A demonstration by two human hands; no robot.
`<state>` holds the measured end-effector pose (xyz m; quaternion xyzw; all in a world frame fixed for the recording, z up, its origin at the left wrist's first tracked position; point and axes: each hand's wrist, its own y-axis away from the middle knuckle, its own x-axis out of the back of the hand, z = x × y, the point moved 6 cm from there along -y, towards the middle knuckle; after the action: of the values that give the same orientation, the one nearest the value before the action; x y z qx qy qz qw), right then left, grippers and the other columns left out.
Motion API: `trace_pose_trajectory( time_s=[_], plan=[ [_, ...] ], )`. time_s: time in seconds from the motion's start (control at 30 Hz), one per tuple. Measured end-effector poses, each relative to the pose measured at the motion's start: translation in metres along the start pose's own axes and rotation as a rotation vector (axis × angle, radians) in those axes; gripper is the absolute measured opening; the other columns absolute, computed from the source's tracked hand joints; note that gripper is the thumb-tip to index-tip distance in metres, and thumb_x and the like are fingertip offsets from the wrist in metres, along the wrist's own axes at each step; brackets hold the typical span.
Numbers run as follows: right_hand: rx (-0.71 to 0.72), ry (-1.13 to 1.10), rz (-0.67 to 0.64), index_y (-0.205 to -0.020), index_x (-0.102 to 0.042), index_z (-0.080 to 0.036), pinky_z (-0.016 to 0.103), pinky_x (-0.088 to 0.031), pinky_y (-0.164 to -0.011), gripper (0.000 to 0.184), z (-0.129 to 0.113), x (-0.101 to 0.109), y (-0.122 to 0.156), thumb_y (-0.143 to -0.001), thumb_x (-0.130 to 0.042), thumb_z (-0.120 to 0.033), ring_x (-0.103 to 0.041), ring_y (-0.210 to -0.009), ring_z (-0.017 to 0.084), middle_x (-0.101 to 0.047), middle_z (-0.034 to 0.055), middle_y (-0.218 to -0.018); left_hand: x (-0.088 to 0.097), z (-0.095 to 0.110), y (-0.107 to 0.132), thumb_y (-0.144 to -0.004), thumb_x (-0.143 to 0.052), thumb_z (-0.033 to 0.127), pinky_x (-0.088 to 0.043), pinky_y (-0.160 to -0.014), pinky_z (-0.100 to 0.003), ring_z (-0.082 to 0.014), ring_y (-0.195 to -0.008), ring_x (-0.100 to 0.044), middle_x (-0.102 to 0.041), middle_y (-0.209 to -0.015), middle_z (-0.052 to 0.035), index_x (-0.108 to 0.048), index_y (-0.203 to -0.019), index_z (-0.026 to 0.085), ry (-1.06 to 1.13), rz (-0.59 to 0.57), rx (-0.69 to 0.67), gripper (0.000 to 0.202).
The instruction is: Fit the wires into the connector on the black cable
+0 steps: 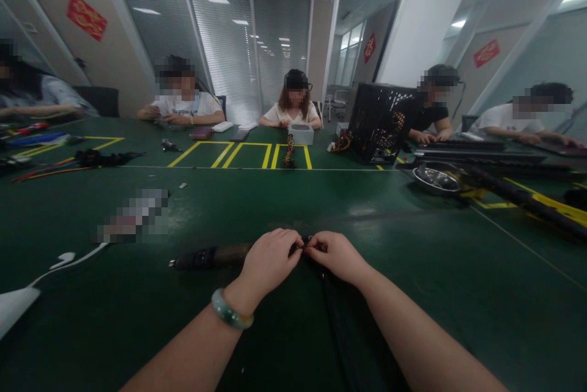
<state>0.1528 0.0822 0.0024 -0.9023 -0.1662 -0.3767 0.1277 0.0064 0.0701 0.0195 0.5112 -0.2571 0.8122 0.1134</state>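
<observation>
My left hand [273,259] and my right hand [340,257] meet over the middle of the table, fingertips pinched close together. Between them is a small dark thing, mostly hidden by the fingers, too unclear to name. A green bangle [229,309] circles my left wrist. Behind and left of the left hand lies a dark cylindrical tool [206,257] with a short metal tip, its right end covered by that hand. From below my right hand a long dark strip [336,325] runs toward me; I cannot tell whether it joins what the fingers hold.
The green table [220,196] carries a blurred-out device with a white cable [85,257] at left. A metal bowl [435,178] and long black and yellow parts lie at right. Behind stand a black computer case [373,123] and a grey box [301,134]. Several people sit opposite.
</observation>
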Motion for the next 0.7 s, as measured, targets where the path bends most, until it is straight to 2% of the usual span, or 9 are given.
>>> trace_pose_trajectory(
  time_s=[0.5, 0.7],
  plan=[
    [0.033, 0.0, 0.006, -0.079, -0.067, -0.02, 0.022, -0.036, -0.062, 0.013, 0.0003, -0.003, -0.0018, -0.085, -0.059, -0.029, -0.055, -0.069, 0.012, -0.063, -0.0016, -0.076, 0.0026, 0.0038, 0.0016, -0.085, -0.054, 0.023, -0.043, -0.08, -0.034, -0.0195, -0.088, -0.057, -0.062, -0.091, -0.0011, -0.059, -0.092, 0.022, -0.027, 0.018, -0.027, 0.009],
    [0.026, 0.023, 0.005, -0.079, -0.066, -0.019, 0.022, -0.037, -0.062, 0.014, 0.0003, -0.0037, -0.0018, -0.085, -0.059, -0.03, -0.054, -0.069, 0.013, -0.062, -0.001, -0.076, 0.0033, 0.0024, 0.0021, -0.087, -0.054, 0.026, -0.043, -0.076, -0.033, -0.0189, -0.086, -0.057, -0.061, -0.092, -0.0008, -0.057, -0.098, 0.024, -0.041, 0.008, 0.031, 0.012]
  ],
)
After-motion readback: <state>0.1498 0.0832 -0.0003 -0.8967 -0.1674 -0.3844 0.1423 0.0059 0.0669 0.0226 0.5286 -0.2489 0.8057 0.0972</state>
